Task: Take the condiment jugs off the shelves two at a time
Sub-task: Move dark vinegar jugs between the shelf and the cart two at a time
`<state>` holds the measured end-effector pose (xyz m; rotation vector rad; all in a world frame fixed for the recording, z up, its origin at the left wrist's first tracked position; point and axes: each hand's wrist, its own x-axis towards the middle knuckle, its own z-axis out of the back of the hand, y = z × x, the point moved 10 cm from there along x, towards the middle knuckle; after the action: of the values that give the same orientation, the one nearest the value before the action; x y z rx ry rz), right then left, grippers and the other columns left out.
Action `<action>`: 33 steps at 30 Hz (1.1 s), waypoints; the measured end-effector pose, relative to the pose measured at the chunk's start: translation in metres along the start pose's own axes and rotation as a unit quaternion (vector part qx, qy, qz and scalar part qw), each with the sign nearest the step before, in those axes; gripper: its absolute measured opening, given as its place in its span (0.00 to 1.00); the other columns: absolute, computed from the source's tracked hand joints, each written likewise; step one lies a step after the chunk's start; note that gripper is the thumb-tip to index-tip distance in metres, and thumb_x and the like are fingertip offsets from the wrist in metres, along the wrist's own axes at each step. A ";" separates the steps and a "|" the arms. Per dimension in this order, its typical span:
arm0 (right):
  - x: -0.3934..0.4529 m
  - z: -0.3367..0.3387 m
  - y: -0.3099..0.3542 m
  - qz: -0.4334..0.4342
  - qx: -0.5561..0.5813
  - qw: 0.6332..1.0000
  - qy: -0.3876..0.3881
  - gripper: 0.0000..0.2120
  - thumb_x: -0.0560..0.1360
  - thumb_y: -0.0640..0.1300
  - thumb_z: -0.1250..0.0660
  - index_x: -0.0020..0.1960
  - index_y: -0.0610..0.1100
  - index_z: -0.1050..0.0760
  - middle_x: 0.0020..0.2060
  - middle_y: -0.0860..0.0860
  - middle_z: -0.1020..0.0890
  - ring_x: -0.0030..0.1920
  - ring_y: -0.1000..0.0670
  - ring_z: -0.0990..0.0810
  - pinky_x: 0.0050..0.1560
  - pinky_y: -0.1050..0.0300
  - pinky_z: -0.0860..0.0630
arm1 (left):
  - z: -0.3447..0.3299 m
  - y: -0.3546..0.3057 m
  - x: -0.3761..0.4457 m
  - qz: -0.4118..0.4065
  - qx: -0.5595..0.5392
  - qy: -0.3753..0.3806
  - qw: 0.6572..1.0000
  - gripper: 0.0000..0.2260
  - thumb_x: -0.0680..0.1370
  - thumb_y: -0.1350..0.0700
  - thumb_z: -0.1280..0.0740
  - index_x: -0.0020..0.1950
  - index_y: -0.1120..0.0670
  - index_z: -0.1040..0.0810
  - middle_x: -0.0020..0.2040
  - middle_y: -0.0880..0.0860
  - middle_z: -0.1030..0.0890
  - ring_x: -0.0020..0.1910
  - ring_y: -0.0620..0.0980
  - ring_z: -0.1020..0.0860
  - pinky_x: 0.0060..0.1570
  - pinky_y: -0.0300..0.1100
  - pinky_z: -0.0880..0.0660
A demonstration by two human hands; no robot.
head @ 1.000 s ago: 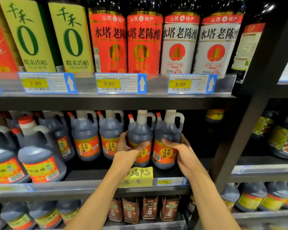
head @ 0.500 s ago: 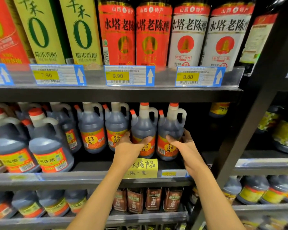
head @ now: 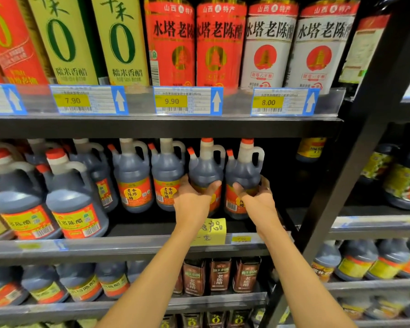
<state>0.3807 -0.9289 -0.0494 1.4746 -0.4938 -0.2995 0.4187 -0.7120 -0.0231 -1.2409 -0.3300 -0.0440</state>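
Dark vinegar jugs with orange caps, white handles and orange labels stand in a row on the middle shelf. My left hand grips the body of the second jug from the right, thumb across its front. My right hand grips the rightmost jug the same way, fingers wrapped round its right side. Both jugs stand upright, side by side at the shelf's right end. My hands hide most of their labels.
Two more small jugs stand just left, larger jugs further left. Tall bottles fill the shelf above, behind price tags. A yellow handwritten note hangs on the shelf edge. A black upright borders the right.
The two gripped jugs have shifted back and to the right on the shelf, with my hands still round them. The camera has tilted, so the shelves sit lower in view.
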 end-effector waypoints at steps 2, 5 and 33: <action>0.003 -0.001 -0.001 -0.007 0.005 1.000 0.003 0.32 0.75 0.50 0.25 0.74 0.53 0.35 0.63 0.53 0.20 0.65 0.47 0.22 0.66 0.42 0.23 | -0.004 0.000 0.004 0.000 0.001 0.002 1.000 0.33 0.70 0.38 0.24 0.68 0.55 0.26 0.61 0.52 0.18 0.61 0.55 0.20 0.56 0.43 0.25; 0.006 -0.004 0.004 -0.005 -0.007 1.000 0.002 0.39 0.67 0.61 0.25 0.73 0.55 0.35 0.66 0.52 0.22 0.67 0.47 0.23 0.67 0.41 0.24 | -0.008 -0.002 0.007 0.003 -0.004 0.005 1.000 0.31 0.72 0.41 0.24 0.69 0.56 0.26 0.63 0.52 0.19 0.63 0.55 0.22 0.55 0.40 0.28; 0.035 -0.006 0.000 -0.023 -0.051 0.998 -0.019 0.33 0.76 0.52 0.26 0.75 0.50 0.38 0.69 0.47 0.24 0.68 0.42 0.25 0.67 0.42 0.25 | -0.015 0.003 0.016 0.048 -0.016 -0.027 0.998 0.30 0.75 0.44 0.26 0.73 0.54 0.28 0.69 0.53 0.22 0.70 0.58 0.27 0.66 0.46 0.31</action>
<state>0.4138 -0.9406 -0.0447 1.3853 -0.4690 -0.3833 0.4380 -0.7229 -0.0261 -1.2904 -0.3170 0.0667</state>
